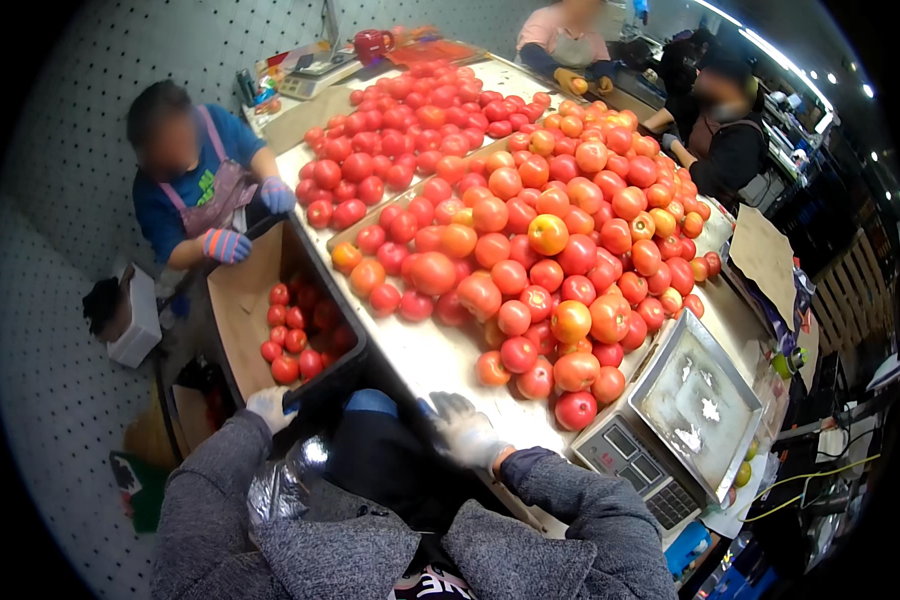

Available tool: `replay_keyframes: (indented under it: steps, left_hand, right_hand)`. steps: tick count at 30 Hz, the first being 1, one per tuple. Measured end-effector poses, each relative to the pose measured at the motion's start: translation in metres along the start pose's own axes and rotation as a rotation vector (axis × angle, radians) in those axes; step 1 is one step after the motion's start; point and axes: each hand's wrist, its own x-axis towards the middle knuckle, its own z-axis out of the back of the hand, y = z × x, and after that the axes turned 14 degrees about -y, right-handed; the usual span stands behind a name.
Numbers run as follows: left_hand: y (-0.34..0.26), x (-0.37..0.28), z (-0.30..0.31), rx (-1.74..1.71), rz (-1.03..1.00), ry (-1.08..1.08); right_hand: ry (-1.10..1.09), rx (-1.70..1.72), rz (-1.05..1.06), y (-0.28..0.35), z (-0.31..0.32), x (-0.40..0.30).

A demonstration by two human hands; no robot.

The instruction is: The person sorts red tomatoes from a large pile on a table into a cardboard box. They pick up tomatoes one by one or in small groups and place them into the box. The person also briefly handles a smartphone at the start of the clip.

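My left hand (271,410), in a white work glove, grips the near rim of a black crate (349,319). Brown paper lines the crate, and several red tomatoes (295,340) lie in it. Gloved as well, my right hand (465,435) rests on the near edge of the white table (412,356), its fingers spread and nothing held. A large heap of tomatoes (547,234), red to orange, covers much of the tabletop beyond it. To the right of that hand stands a digital scale (637,457) with a metal pan (696,405).
Across the crate a person in striped gloves (227,246) has both hands at its far rim. Two more people (570,49) (727,124) work beyond the heap. Another scale (321,73) and a red mug (373,45) sit at the table's far end. A white box (133,319) stands on the floor.
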Motion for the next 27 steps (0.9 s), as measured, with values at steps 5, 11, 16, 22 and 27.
replay_keyframes:
  steps: [5,11,16,22,27]
  left_hand:
    - [-0.014,-0.012,-0.011,0.19,0.183,-0.108]
    - [-0.028,-0.015,-0.01,0.238,0.239,-0.154]
    - [-0.028,-0.015,-0.006,0.184,0.195,-0.178]
    - [-0.022,-0.014,-0.001,0.105,0.175,-0.11]
    - [-0.013,-0.011,0.0,0.075,0.159,-0.075]
  right_hand:
    - [-0.097,0.031,-0.041,0.004,-0.023,-0.012]
    - [-0.04,0.006,-0.085,0.009,-0.02,-0.015]
    - [0.002,-0.003,-0.118,0.009,-0.016,-0.015]
    - [0.068,-0.04,-0.133,0.015,-0.006,-0.009]
    - [0.044,0.319,-0.082,-0.034,0.071,0.052]
